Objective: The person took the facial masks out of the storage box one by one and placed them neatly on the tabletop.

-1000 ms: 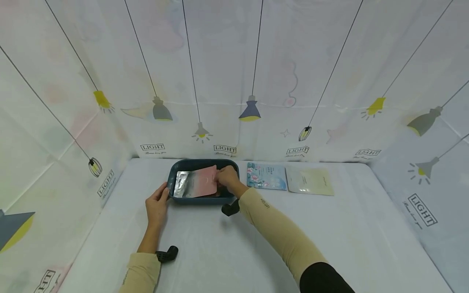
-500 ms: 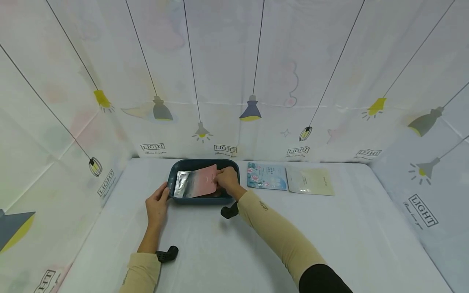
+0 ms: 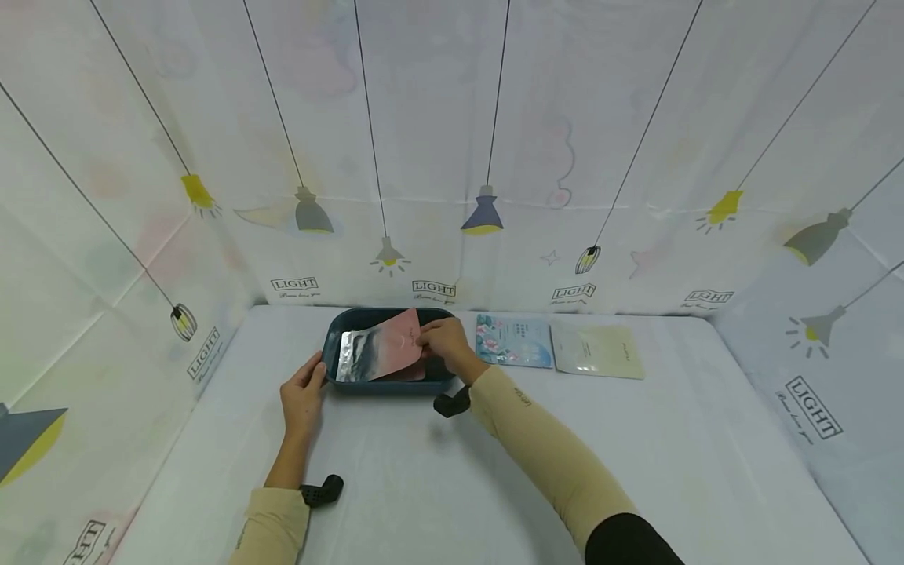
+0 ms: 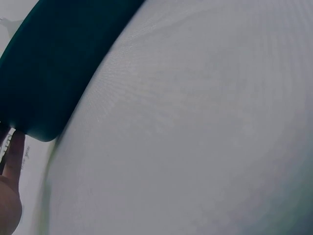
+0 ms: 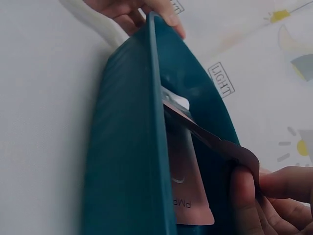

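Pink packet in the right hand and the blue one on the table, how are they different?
The pink packet shades into silver; the blue packet has a floral print. The pink packet is pinched and tilted up by the right hand, its silver end in the tray; the blue packet lies flat on the table, untouched. Both are thin, flat packets.

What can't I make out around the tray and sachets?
Head: most of the lower pink sachet, under the upper pink sachet.
Head: fine print on the cream sachet, too small.
Left wrist: most of the left hand, past the left edge.
Right wrist: one end of the teal tray, below the frame.
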A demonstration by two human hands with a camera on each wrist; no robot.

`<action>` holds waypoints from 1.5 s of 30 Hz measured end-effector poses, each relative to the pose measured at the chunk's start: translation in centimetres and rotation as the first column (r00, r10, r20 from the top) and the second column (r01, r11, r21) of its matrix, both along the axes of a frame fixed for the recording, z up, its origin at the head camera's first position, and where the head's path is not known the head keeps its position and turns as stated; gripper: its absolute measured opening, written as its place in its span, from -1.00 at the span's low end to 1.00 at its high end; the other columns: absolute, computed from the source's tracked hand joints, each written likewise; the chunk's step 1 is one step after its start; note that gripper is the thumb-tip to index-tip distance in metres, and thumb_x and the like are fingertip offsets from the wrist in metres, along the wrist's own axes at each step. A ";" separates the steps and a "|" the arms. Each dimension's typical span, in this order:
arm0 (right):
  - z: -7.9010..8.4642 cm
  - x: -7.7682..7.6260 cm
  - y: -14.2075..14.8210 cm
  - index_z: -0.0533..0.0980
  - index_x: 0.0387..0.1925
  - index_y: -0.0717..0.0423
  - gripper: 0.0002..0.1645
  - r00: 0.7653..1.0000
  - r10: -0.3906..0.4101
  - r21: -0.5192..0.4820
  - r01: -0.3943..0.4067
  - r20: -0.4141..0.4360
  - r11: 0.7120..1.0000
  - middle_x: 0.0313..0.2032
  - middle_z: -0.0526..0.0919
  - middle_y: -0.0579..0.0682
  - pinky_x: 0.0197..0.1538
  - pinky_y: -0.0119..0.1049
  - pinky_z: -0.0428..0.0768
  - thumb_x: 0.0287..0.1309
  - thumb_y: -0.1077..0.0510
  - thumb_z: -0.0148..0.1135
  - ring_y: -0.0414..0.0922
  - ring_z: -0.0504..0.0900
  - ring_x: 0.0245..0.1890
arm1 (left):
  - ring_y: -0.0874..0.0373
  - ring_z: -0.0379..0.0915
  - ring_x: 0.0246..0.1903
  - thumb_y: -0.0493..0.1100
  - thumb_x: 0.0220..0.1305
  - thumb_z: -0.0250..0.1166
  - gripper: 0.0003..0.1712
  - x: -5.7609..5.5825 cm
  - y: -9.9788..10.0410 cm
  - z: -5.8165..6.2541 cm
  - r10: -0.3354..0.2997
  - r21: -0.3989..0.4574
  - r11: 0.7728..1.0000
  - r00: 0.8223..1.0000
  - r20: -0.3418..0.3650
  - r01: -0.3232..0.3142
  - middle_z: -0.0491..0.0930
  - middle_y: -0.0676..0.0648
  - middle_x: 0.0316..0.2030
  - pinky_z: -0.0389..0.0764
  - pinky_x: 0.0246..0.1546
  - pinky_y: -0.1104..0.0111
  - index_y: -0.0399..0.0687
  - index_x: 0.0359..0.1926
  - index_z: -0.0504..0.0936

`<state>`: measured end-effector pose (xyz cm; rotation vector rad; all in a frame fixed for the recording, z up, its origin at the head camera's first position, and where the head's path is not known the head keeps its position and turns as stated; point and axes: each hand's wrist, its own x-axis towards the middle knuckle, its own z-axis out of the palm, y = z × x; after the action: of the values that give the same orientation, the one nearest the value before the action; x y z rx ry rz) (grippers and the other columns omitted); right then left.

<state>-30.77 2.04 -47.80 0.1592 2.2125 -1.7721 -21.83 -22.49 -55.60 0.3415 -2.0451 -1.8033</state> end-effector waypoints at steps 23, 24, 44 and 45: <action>1.7 -0.2 2.8 0.59 0.00 0.31 -0.68 0.999 -0.015 -0.124 0.021 0.048 0.992 -0.12 0.70 0.18 -0.24 -0.35 0.74 0.19 0.33 0.24 -0.17 0.68 -0.42 | -0.09 0.58 0.08 -0.09 0.44 0.15 -0.54 0.0 0.1 -0.2 0.012 0.010 1.000 1.000 0.009 -0.012 0.55 -0.23 0.19 0.57 -0.16 0.74 -0.25 0.24 0.51; 1.7 -0.1 3.0 0.59 0.00 0.31 -0.68 0.999 -0.015 -0.127 0.020 0.044 0.992 -0.12 0.70 0.18 -0.23 -0.35 0.74 0.19 0.33 0.23 -0.17 0.68 -0.42 | -0.08 0.58 0.07 -0.09 0.43 0.15 -0.54 0.0 0.2 -0.2 0.014 0.012 1.000 1.000 0.009 -0.014 0.55 -0.23 0.19 0.57 -0.16 0.74 -0.25 0.24 0.51; 3.8 1.0 7.3 0.55 0.06 0.31 -0.62 0.999 -0.044 -0.231 0.046 0.016 0.972 -0.14 0.69 0.12 -0.21 -0.39 0.73 0.20 0.32 0.26 -0.17 0.70 -0.37 | 0.06 0.61 0.05 -0.09 0.44 0.14 -0.54 -0.1 0.1 -0.2 0.011 0.013 1.000 1.000 0.008 -0.011 0.54 -0.21 0.20 0.57 -0.16 0.74 -0.23 0.25 0.50; 3.9 1.1 7.5 0.55 0.07 0.31 -0.62 0.999 -0.043 -0.233 0.045 0.013 0.971 -0.13 0.68 0.12 -0.21 -0.39 0.73 0.21 0.32 0.26 -0.17 0.70 -0.36 | 0.11 0.62 0.03 -0.09 0.44 0.15 -0.54 -0.1 0.1 -0.2 0.012 0.015 1.000 1.000 0.010 -0.012 0.54 -0.21 0.20 0.57 -0.16 0.74 -0.22 0.25 0.50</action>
<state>-29.66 9.57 -43.91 0.1633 1.9888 -2.0347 -21.90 -22.36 -55.76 0.3665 -2.0324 -1.8148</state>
